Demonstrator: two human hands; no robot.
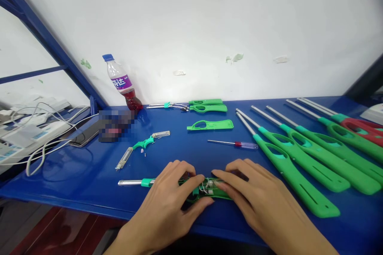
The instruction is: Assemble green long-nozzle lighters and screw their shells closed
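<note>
A long-nosed gas lighter lies sideways near the table's front edge, its green handle opened so that a white wire and inner parts show. Its metal tube points left. My left hand is closed over the trigger end, thumb and fingers on the near and far sides of the handle. The fingertips of my right hand are closed on the other end of the handle, by a pale cylindrical part; the hand covers most of that end. Beyond my right hand lies a screwdriver with a purple, see-through handle.
Several whole green lighters and a red one fill the right side. Loose handle shells, a tube with wires, triggers and clear fuel tanks lie farther back. A bottle leans against the wall; a phone lies left.
</note>
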